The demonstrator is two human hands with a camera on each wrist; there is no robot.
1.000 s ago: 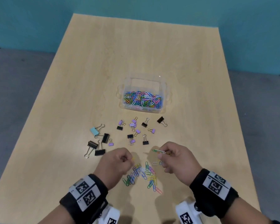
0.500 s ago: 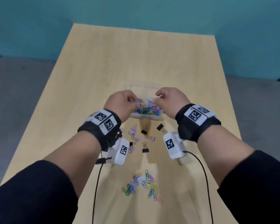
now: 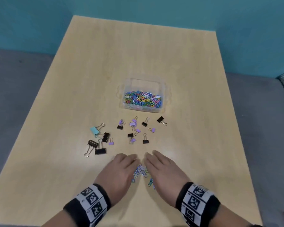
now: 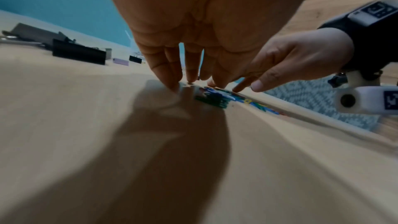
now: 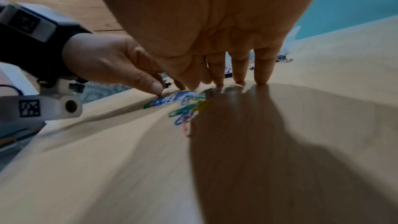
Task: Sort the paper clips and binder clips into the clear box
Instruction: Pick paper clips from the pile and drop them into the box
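Right now the wooden table (image 3: 105,71) fills most of the head view, its long axis running from the bottom of the frame up toward the teal wall (image 3: 39,22) at the top.

Next in size are my two hands at lower centre. My left hand (image 3: 120,171) and my right hand (image 3: 162,169) lie palm down with the fingers nearly straight, angled toward each other so the tips almost meet. In the wrist views the fingertips of both touch the tabletop. Neither hand has closed round anything; both are spread and flank the loose paper clips (image 3: 142,173), which lie in a small heap in the gap between them, pointing every which way. Some of that heap is hidden under my palms.

Just right of centre sits the clear box (image 3: 161,89), its long side running left to right. It holds a thick layer of coloured paper clips (image 3: 142,99) heaped toward its near wall; I see no binder clip in it.

Between box and hands, the binder clips (image 3: 131,130) are scattered on the table, black, purple and one light blue (image 3: 94,130), their wire handles pointing in no common direction. The larger black ones lie at the left of the scatter.
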